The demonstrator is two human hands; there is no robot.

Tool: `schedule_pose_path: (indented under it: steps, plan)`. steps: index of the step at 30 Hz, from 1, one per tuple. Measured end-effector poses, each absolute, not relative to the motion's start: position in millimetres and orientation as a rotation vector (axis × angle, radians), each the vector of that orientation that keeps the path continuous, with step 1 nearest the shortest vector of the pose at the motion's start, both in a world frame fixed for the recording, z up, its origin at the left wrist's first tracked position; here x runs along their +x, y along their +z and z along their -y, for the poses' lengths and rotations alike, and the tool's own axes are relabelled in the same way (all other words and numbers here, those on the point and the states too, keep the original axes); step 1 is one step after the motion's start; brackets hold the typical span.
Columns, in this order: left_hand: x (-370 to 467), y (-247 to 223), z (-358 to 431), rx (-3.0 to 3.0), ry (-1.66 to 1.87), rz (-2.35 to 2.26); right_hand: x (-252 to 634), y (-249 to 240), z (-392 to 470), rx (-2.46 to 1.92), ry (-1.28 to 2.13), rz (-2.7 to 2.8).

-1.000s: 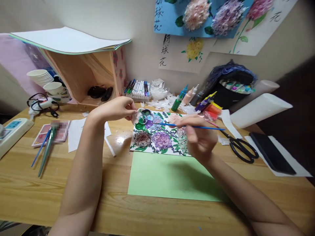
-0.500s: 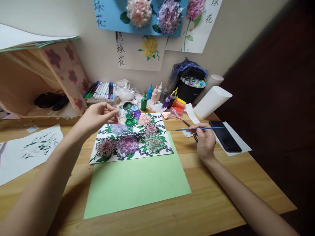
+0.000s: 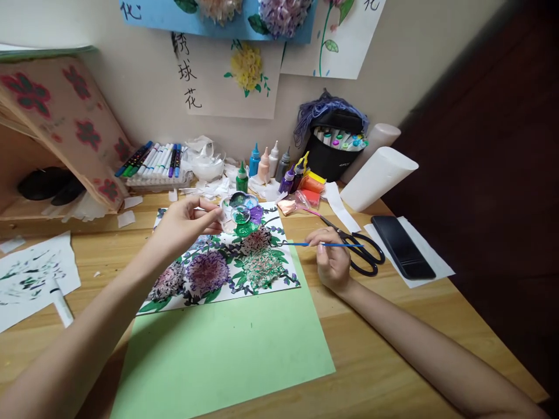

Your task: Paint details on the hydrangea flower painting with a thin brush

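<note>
My left hand [image 3: 190, 224] pinches the rim of a flower-shaped paint palette [image 3: 254, 215] and holds it over the top of a painting. Green, purple, blue and dark paint lie in its wells. In my right hand [image 3: 334, 259] is a thin blue paintbrush [image 3: 297, 244], its tip pointing left over the painting's right edge; whether the tip touches cannot be made out. The white painting [image 3: 290, 281] carries raised pink, purple and green hydrangea blooms with green leaves, partly hidden by the palette and my left forearm. Beneath it lies a light green sheet [image 3: 227, 361].
Black scissors [image 3: 364, 256] lie just right of my right hand, beside a phone [image 3: 402, 247] on white paper. Paint bottles [image 3: 264, 166], a marker rack [image 3: 159, 163] and a black marker bag [image 3: 334, 154] line the back. A paint-smeared paper [image 3: 35, 279] lies at left.
My right hand has moved left with the paintbrush toward the painting, uncovering the scissors. The palette is now slightly right and lower over the painting. The camera view has shifted.
</note>
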State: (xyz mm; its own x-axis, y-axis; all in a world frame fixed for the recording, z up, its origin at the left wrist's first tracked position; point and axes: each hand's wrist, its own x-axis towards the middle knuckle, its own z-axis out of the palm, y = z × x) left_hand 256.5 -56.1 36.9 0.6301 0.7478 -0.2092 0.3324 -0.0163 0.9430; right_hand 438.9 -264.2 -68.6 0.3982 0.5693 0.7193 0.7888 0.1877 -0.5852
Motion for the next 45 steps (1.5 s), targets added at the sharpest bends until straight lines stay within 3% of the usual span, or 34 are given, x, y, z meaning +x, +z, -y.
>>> schedule_pose_path:
  steps: [37,45]
  plan:
    - [248,28,61,1.665,0.459,-0.796,435,-66,267,-1.496,-0.288,1.413]
    - [258,17,77,1.742,0.465,-0.742,422,-58,270,-1.216,-0.415,1.195]
